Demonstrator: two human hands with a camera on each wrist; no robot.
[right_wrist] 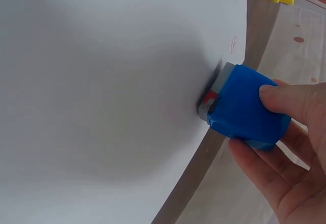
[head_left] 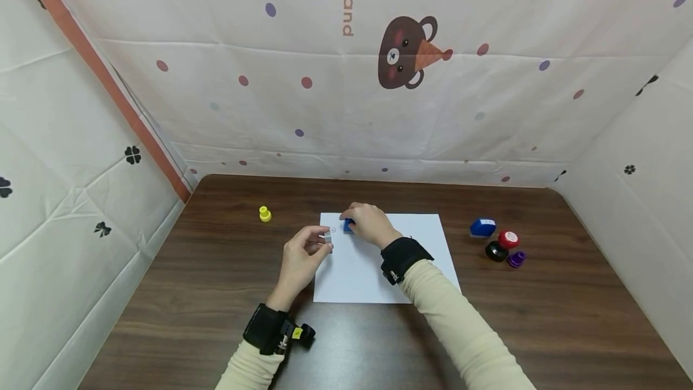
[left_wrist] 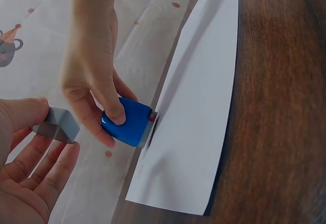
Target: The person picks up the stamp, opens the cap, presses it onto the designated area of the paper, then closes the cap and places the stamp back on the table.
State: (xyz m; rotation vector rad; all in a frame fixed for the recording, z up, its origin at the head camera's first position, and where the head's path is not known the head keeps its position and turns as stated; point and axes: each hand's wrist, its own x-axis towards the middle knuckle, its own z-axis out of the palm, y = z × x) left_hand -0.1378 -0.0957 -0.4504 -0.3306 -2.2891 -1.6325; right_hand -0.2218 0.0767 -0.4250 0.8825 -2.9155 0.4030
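Note:
My right hand (head_left: 370,225) grips a blue self-inking stamp (right_wrist: 249,107) by its rounded body. The stamp's grey base faces the white paper (head_left: 379,269) near its far left corner; whether it touches is hard to tell. A small red printed mark (right_wrist: 234,44) shows on the paper beside the stamp. Off the paper's left edge, my left hand (head_left: 302,257) pinches a small grey cap (left_wrist: 57,124) between thumb and fingers.
A yellow stamp (head_left: 264,214) stands at the back left of the brown wooden table (head_left: 216,281). On the right are another blue stamp (head_left: 483,227), a red-topped piece (head_left: 508,239), a black round piece (head_left: 495,251) and a purple piece (head_left: 517,259). Printed cloth (head_left: 227,113) hangs behind.

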